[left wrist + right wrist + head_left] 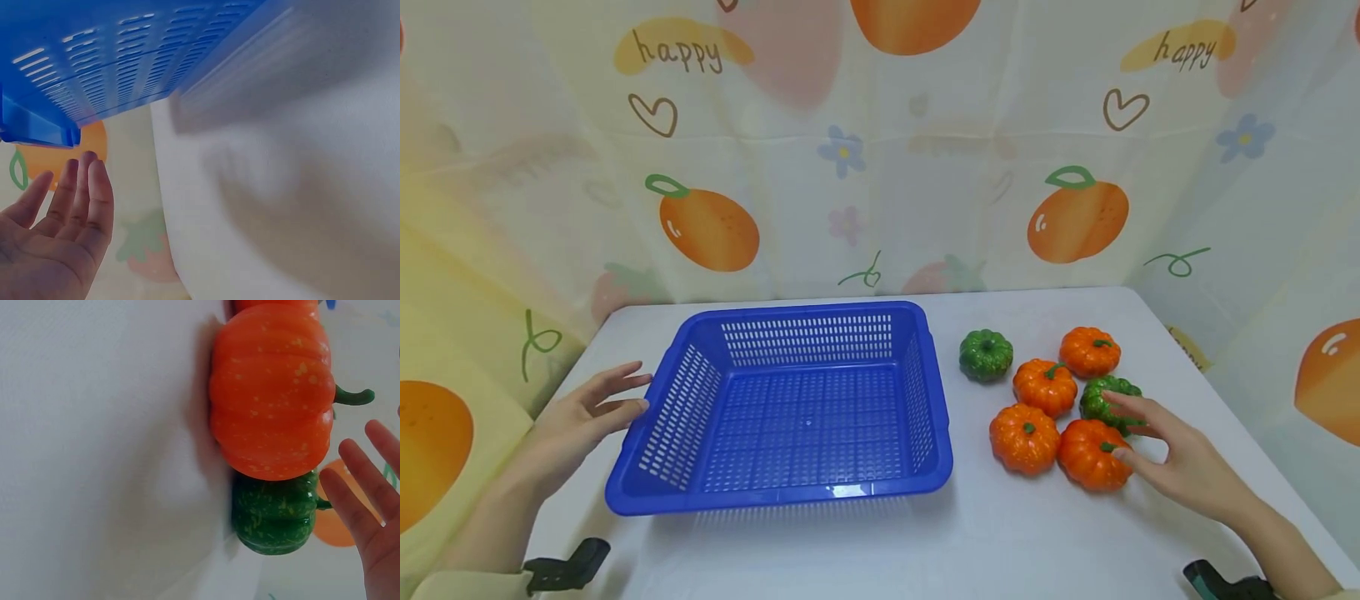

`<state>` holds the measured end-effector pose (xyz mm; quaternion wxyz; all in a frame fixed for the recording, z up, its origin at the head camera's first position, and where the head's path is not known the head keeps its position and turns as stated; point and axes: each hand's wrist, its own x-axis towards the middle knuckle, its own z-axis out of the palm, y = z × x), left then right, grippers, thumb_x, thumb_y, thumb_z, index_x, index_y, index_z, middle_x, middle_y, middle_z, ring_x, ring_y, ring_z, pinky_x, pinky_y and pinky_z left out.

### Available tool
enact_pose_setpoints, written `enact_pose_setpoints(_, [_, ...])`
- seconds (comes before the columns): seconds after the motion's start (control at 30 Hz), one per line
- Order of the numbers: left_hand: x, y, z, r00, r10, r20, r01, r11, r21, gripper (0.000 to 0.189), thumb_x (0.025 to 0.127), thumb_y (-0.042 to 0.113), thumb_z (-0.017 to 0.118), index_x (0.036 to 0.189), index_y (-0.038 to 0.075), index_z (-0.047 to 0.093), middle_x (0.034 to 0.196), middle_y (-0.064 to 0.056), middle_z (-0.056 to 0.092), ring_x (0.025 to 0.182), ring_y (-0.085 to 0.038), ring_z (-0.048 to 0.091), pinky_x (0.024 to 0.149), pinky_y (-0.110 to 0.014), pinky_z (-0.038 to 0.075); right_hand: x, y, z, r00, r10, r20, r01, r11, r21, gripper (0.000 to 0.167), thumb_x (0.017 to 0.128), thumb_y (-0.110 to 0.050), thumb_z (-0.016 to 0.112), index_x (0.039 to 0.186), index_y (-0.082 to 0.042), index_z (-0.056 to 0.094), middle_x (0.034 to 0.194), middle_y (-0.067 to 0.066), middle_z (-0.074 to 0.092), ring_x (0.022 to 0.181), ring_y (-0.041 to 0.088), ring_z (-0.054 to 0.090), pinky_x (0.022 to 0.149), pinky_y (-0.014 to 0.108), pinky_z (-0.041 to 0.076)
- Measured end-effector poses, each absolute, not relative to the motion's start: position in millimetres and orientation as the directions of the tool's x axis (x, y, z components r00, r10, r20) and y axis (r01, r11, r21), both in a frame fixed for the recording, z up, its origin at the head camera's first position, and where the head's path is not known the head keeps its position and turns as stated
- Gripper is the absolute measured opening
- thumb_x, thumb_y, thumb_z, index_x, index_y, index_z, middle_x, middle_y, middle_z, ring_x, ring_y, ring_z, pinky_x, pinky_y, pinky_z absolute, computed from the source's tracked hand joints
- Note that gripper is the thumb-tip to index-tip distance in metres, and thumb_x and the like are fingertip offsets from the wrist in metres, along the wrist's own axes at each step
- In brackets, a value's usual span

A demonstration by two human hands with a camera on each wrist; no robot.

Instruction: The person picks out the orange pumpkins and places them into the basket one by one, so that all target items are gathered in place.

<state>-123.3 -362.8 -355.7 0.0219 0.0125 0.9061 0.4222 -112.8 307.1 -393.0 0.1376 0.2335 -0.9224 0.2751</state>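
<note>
A blue plastic basket (808,433) with slotted walls stands on the white table. Beside its left rim is my left hand (587,408), fingers spread and holding nothing; the left wrist view shows its palm (56,256) close to the basket wall (125,56). To the right of the basket sits a cluster of small pumpkins. My right hand (1180,458) hovers over the nearest orange pumpkin (1093,456) and a green pumpkin (1105,400), its fingers loosely bent. In the right wrist view, the fingers (359,506) are near the stems of an orange pumpkin (272,394) and a green pumpkin (275,512).
Other orange pumpkins (1025,439) lie in the same group, with a second green pumpkin (986,356) near the basket's right rim. A printed cloth (880,192) hangs behind the table (865,558). Dark straps (567,567) circle both wrists.
</note>
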Motion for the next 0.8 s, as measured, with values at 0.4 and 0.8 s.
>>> enact_pose_setpoints(0.4, [-124.6, -357.4, -358.6, -0.997, 0.067, -0.042, 0.005, 0.587, 0.810, 0.066, 0.091, 0.024, 0.058, 0.145, 0.007, 0.024, 0.129, -0.025, 0.044, 0.088, 0.006, 0.058, 0.070, -0.022, 0.052, -113.4, 310.1, -403.9, -0.827, -0.385, 0.409, -0.551, 0.697, -0.459, 0.075, 0.066, 0.005, 0.077, 0.133, -0.007, 0.046, 0.123, 0.007, 0.054, 0.109, -0.010, 0.046, 0.079, 0.005, 0.042])
enact_pose_setpoints(0.8, [-126.0, -357.9, -357.3, -0.995, 0.074, -0.066, -0.014, 0.552, 0.834, 0.061, 0.091, 0.022, 0.059, 0.142, 0.005, 0.031, 0.100, 0.017, 0.054, 0.078, -0.011, 0.065, 0.065, -0.028, 0.054, -113.3, 310.4, -411.8, -0.822, -0.392, 0.413, -0.559, 0.692, -0.457, 0.074, 0.064, 0.006, 0.078, 0.131, -0.005, 0.047, 0.122, 0.010, 0.054, 0.112, -0.011, 0.043, 0.078, 0.007, 0.044])
